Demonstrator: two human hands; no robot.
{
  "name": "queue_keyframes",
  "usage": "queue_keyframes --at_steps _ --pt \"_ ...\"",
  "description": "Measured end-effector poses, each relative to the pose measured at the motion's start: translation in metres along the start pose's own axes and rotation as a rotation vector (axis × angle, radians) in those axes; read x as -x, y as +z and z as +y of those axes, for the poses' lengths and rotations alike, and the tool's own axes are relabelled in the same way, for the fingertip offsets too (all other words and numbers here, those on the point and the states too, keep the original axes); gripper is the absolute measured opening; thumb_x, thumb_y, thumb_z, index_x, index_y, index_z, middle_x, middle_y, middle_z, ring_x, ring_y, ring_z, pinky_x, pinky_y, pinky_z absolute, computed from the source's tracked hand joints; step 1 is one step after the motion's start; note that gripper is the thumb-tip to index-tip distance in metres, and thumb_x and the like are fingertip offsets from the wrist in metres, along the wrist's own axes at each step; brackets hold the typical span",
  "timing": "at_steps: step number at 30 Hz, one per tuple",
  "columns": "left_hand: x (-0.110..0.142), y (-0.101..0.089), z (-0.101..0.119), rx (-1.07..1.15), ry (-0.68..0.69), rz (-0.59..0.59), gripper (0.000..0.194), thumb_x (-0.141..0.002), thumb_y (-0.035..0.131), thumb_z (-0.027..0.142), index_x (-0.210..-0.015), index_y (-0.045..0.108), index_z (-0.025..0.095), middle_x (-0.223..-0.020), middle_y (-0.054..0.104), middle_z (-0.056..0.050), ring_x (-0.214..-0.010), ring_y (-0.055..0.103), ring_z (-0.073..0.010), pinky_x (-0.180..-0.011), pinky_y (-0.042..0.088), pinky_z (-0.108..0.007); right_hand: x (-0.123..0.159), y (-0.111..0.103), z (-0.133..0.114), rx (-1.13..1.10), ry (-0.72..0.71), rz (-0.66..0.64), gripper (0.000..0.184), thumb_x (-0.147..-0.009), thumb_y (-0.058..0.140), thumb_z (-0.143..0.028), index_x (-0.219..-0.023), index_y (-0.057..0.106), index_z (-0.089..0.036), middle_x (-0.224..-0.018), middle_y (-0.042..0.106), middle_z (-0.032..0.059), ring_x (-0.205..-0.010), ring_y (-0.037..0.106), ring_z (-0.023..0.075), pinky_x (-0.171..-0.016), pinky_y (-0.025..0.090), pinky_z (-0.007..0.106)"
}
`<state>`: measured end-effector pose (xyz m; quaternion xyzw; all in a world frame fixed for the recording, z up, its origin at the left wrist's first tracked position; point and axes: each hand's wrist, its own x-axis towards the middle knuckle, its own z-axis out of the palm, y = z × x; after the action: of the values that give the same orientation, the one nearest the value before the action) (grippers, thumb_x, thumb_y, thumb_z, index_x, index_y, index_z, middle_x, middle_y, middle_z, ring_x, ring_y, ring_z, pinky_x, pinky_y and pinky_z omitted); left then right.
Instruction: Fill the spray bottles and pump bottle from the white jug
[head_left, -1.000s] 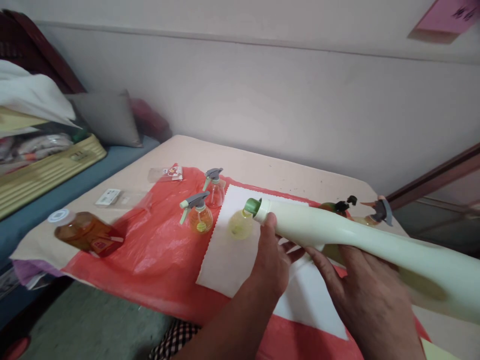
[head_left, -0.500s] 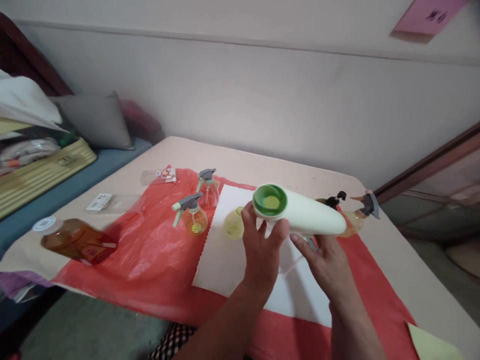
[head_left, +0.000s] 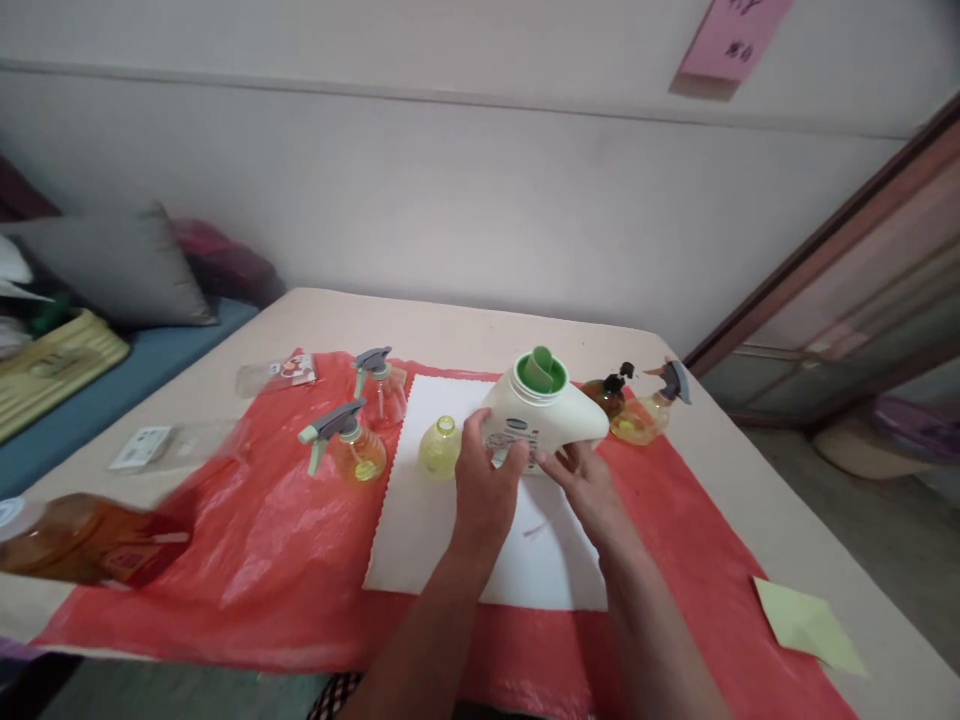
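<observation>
Between my two hands is a white detergent bottle [head_left: 529, 412], uncapped, its green pour spout [head_left: 541, 372] facing up. My left hand [head_left: 486, 480] wraps round its left side near the front label. Closed on the lower right part by the handle end is my right hand [head_left: 585, 485]; some fingers are hidden behind the bottle. Just left of my left hand, a small yellow bottle [head_left: 439, 450] without a top stands on a white sheet [head_left: 420, 545]. Whether the detergent bottle's base touches the sheet is hidden by my hands.
Spray bottles with grey heads, one orange [head_left: 360, 452] and one pink [head_left: 386, 400], stand left on red plastic [head_left: 285, 560]. Behind right are a yellow spray bottle [head_left: 641, 418] and a dark pump bottle [head_left: 604, 397]. A big amber bottle [head_left: 90, 540] lies at left.
The detergent bottle has gone from lying tilted, mouth toward me, to nearly upright and lower over the sheet. Both hands have moved with it. The view has swung to the right.
</observation>
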<state>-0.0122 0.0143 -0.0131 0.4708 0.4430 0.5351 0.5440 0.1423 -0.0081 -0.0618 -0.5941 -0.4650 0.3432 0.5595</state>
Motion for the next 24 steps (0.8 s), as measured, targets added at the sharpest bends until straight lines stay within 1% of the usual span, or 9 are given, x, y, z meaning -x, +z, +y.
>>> queue_keyframes --at_steps 3,7,9,12,14,16,19,22,24 --pt "-0.005 -0.007 0.001 -0.04 0.003 -0.039 0.052 -0.082 0.068 0.03 -0.13 0.053 0.021 -0.133 0.062 -0.012 -0.13 0.055 -0.0277 -0.101 0.05 -0.04 0.004 -0.011 -0.005 0.06 0.05 -0.006 0.058 -0.078 0.077 -0.051 -0.128 0.063 -0.027 -0.143 0.058 0.0078 -0.134 0.053 0.0292 -0.117 0.037 0.054" --pt "-0.006 -0.012 0.002 -0.147 0.024 -0.027 0.067 -0.083 0.067 0.033 -0.144 0.043 0.021 -0.141 0.055 -0.015 -0.132 0.053 -0.0291 -0.103 0.049 -0.045 0.008 -0.015 -0.014 -0.046 0.023 -0.09 0.054 -0.081 0.075 -0.046 -0.13 0.063 -0.027 -0.147 0.056 0.0056 -0.139 0.049 0.0261 -0.12 0.034 0.049" --pt "-0.001 -0.009 0.0 -0.284 0.098 -0.014 0.066 -0.083 0.066 0.033 -0.144 0.045 0.019 -0.139 0.055 -0.016 -0.131 0.053 -0.0305 -0.105 0.047 -0.048 0.005 -0.01 -0.014 -0.089 -0.008 -0.096 0.056 -0.081 0.072 -0.046 -0.133 0.061 -0.027 -0.149 0.054 0.0043 -0.141 0.047 0.025 -0.12 0.034 0.046" --pt "0.011 0.0 -0.007 -0.467 0.268 0.012 0.063 -0.084 0.063 0.032 -0.143 0.046 0.016 -0.135 0.055 -0.018 -0.131 0.051 -0.0314 -0.11 0.043 -0.051 -0.004 0.002 -0.007 -0.106 -0.056 -0.07 0.063 -0.082 0.068 -0.047 -0.14 0.055 -0.028 -0.152 0.051 0.0039 -0.142 0.045 0.0241 -0.12 0.035 0.044" --pt "0.015 0.005 -0.013 -0.531 0.355 0.02 0.064 -0.085 0.062 0.031 -0.144 0.044 0.016 -0.136 0.054 -0.018 -0.132 0.05 -0.0309 -0.113 0.04 -0.051 -0.011 0.009 -0.001 -0.086 -0.074 -0.048 0.067 -0.082 0.064 -0.048 -0.144 0.051 -0.025 -0.152 0.051 0.0053 -0.141 0.046 0.024 -0.118 0.038 0.043" --pt "0.014 0.006 -0.018 -0.574 0.392 0.02 0.065 -0.086 0.061 0.03 -0.146 0.042 0.017 -0.14 0.052 -0.018 -0.134 0.047 -0.0307 -0.115 0.038 -0.051 -0.016 0.013 0.004 -0.032 -0.075 -0.036 0.07 -0.083 0.061 -0.048 -0.147 0.047 -0.024 -0.152 0.051 0.0062 -0.138 0.049 0.0231 -0.116 0.041 0.042" --pt "0.005 0.001 -0.019 -0.586 0.329 -0.015 0.067 -0.085 0.061 0.032 -0.148 0.042 0.017 -0.141 0.052 -0.018 -0.135 0.048 -0.031 -0.113 0.041 -0.05 -0.019 0.01 0.011 0.127 -0.022 -0.002 0.072 -0.081 0.062 -0.044 -0.149 0.046 -0.024 -0.15 0.053 0.0067 -0.134 0.054 0.0226 -0.111 0.045 0.041" --pt "-0.005 -0.008 -0.012 -0.553 0.164 -0.086 0.066 -0.084 0.063 0.032 -0.145 0.045 0.016 -0.137 0.056 -0.017 -0.123 0.058 -0.0294 -0.103 0.05 -0.047 -0.017 -0.007 0.013 0.362 0.092 0.088 0.058 -0.084 0.058 -0.038 -0.139 0.059 -0.02 -0.136 0.065 0.0108 -0.12 0.063 0.0258 -0.105 0.048 0.043" --pt "-0.008 -0.011 -0.006 -0.535 0.088 -0.107 0.065 -0.083 0.064 0.032 -0.144 0.048 0.016 -0.135 0.058 -0.016 -0.113 0.063 -0.0273 -0.098 0.053 -0.045 -0.014 -0.021 0.011 0.541 0.169 0.178 0.049 -0.089 0.051 -0.037 -0.132 0.064 -0.017 -0.129 0.068 0.0148 -0.117 0.064 0.0288 -0.105 0.047 0.045"
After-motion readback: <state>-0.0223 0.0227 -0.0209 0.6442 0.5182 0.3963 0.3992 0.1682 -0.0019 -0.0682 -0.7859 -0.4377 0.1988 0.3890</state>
